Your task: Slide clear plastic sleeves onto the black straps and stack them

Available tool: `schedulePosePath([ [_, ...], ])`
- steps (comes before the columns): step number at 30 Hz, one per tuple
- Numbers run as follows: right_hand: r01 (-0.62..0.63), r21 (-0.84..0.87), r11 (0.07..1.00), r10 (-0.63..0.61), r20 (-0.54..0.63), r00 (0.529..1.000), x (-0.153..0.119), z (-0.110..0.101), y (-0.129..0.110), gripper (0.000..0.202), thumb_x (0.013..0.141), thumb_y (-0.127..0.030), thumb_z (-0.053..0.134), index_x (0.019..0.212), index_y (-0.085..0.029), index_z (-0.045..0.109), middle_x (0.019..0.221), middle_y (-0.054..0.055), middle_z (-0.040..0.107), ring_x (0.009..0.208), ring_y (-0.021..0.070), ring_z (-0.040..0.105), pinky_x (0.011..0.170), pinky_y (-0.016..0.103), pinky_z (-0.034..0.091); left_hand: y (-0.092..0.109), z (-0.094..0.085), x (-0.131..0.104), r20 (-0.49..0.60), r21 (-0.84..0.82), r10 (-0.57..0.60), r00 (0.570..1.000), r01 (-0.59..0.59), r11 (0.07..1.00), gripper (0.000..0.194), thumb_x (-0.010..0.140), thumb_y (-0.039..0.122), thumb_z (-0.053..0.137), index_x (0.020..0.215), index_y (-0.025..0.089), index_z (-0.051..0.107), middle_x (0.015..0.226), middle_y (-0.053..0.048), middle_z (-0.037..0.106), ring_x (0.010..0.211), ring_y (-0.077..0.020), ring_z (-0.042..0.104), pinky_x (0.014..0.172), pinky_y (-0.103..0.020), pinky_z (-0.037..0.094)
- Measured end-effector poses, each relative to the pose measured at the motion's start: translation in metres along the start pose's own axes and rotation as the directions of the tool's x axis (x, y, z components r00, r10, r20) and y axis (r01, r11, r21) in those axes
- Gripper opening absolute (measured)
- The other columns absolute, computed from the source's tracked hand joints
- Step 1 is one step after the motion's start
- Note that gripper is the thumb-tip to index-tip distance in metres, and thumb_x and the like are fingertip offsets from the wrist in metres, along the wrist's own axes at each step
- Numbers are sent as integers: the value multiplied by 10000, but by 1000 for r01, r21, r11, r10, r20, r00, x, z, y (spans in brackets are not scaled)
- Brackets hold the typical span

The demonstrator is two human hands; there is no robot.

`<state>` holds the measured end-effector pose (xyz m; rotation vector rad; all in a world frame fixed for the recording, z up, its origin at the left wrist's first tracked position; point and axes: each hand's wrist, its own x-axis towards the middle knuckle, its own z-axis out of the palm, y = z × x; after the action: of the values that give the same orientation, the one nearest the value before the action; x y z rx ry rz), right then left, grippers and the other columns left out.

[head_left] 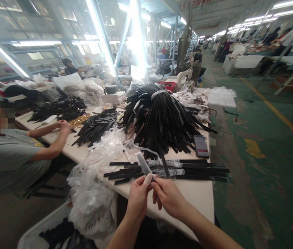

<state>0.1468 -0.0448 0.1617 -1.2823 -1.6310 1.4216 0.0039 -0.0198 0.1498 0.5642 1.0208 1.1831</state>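
Fingertip work: the left hand (139, 195) and the right hand (169, 199) are pinching a flat, pale grey, glossy strip (143, 163) by its near part; the step in hand seems to be a fine adjustment there, though the fingers are hiding its detail.
Next move: it is probably calling for a steady grip from one hand and a small, separate motion from the other.
Left thumb: it is pressing on the strip from above, wearing a whitish covering (148, 179), with the fingers curling underneath.
Right fingers: thumb and forefinger are closing on the same spot, the other fingers bending loosely below.
Forearms: both are reaching in from the near edge and converging, the right one slanting further.
Strip: it is pointing far and left, above the near part of the cream-coloured table (195, 199).
Black straps: several long, flat, black straps (206, 172) with clear plastic wraps (176, 172) are lying just beyond the hands.
Far side: a large, fanned bundle of black straps (162, 117) is spreading over the tabletop.
Left side: crumpled, translucent white plastic film (89, 204) is spilling over the edge.
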Motion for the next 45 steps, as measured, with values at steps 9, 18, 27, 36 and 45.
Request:
schedulePosePath([
  [9, 18, -107, 994, -21, -28, 999, -13, -4, 3, 398, 1071, -379, 316, 909, -183, 622, 630, -7, 657, 415, 100, 545, 456, 202, 404, 10, 6, -11, -139, -36, 149, 979, -155, 987, 285, 716, 364, 863, 847, 117, 806, 801, -91, 761, 703, -150, 671, 669, -232, 551],
  [18, 27, -78, 997, -23, 51, 998, -21, -7, 5, 339, 1039, -330, 405, 840, -173, 630, 623, -3, 658, 482, 102, 576, 499, 187, 424, -4, -3, -13, -224, -23, 179, 958, -189, 982, 306, 719, 366, 852, 898, 122, 806, 888, -105, 765, 746, -170, 678, 692, -250, 549],
  [27, 15, 101, 995, -18, 30, 999, -10, 0, 27, 450, 1043, -507, 355, 827, -179, 575, 612, -7, 622, 407, 93, 526, 414, 183, 386, -22, 9, -13, 41, -118, -107, 993, 111, 987, 441, 829, 516, 723, 1038, 128, 742, 943, -144, 761, 762, -238, 700, 595, -294, 534],
  [36, 14, 100, 995, -17, 27, 999, -17, -1, 31, 360, 1034, -401, 398, 841, -173, 599, 593, -12, 620, 431, 105, 546, 432, 190, 400, -10, 27, 5, -156, -123, 290, 944, -310, 943, 323, 892, 483, 661, 844, 165, 630, 762, -32, 711, 638, -136, 660, 605, -237, 539],
  [45, 85, 42, 996, -87, 56, 995, -20, -9, 22, 326, 1027, -368, 445, 836, -174, 625, 627, -2, 644, 508, 114, 574, 519, 208, 428, -11, 33, -12, -106, 44, 390, 915, -388, 921, 342, 907, 527, 621, 856, 190, 615, 811, -48, 719, 725, -180, 681, 719, -293, 554],
])
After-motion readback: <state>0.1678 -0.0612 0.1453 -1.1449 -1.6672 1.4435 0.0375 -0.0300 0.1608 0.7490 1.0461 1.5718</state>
